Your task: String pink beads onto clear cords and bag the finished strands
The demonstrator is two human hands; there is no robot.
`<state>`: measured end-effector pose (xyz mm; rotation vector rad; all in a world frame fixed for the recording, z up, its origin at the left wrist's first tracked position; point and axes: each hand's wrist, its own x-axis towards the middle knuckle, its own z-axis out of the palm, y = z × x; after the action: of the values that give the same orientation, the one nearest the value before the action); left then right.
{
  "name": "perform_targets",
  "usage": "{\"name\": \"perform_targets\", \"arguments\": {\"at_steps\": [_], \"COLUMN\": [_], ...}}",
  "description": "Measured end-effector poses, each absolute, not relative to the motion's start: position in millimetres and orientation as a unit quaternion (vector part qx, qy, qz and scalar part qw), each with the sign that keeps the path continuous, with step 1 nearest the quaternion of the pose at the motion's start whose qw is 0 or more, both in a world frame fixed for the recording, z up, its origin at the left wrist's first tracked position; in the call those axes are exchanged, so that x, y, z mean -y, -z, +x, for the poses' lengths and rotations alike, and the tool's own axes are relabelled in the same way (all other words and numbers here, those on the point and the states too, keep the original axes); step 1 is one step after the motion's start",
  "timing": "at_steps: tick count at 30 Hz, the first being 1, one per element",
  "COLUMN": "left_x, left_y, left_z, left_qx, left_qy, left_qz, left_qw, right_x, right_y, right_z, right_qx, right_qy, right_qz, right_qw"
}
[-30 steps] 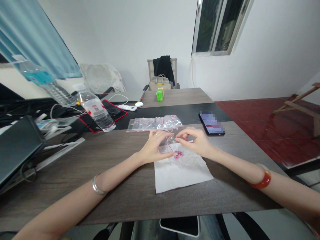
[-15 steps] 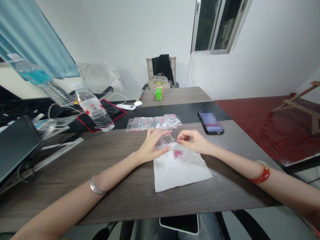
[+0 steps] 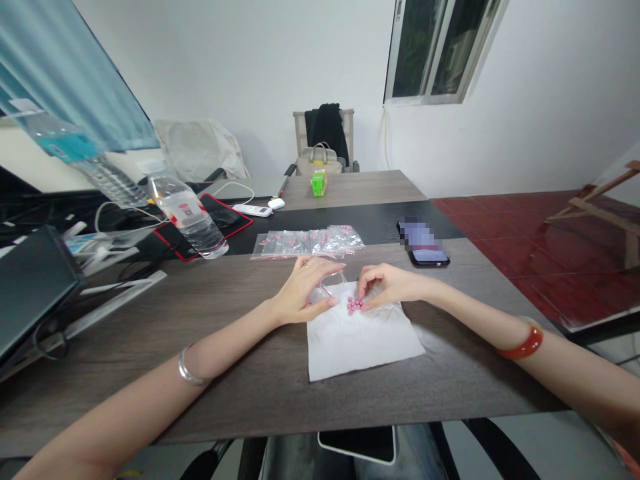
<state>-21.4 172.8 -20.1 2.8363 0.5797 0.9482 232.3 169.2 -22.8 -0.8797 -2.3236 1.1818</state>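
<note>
A small clear zip bag (image 3: pixel 325 288) with a pinkish line at its mouth sits in the curve of my left hand (image 3: pixel 303 293). The thumb and forefinger are spread to either side of the bag's mouth and appear to keep hold of it. On a white paper tissue (image 3: pixel 363 347) lies a small cluster of pink beads (image 3: pixel 354 306). My right hand (image 3: pixel 387 285) is at the right side of this cluster, with thumb and forefinger curled around a pink bead at its edge. The fingertips partly hide that bead.
Behind my hands lies a row of small clear bags (image 3: pixel 310 241) with pink bits inside. A phone (image 3: pixel 425 243) rests to the right. Water bottles (image 3: pixel 187 213), cables and a laptop (image 3: pixel 37 293) crowd the left. A green box (image 3: pixel 319 183) stands farther back.
My right hand has moved from beside the bag's mouth down to the pink beads. My left hand and the bag stay almost where they were.
</note>
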Motion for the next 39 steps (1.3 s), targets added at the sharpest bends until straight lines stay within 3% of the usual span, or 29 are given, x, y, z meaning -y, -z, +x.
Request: {"name": "perform_targets", "arguments": {"at_steps": [18,25,31,39], "left_x": [-176,-176,-174,-174], "left_y": [21,23,22,23], "left_z": [-20,-20,-16,-13], "left_qx": [-0.149,-0.164,-0.179,-0.164], "left_qy": [-0.335,-0.332,-0.336,-0.353], "left_qz": [0.93,0.928,0.924,0.92], "left_qw": [0.033,0.044,0.042,0.047], "right_x": [-170,-163,-141,-132], "right_y": [21,25,21,23], "right_z": [232,220,201,196], "right_qx": [0.832,0.731,0.684,0.737], "right_qy": [-0.432,-0.475,-0.391,-0.377], "right_qz": [-0.288,-0.358,-0.386,-0.36], "right_qw": [0.194,0.334,0.48,0.43]}}
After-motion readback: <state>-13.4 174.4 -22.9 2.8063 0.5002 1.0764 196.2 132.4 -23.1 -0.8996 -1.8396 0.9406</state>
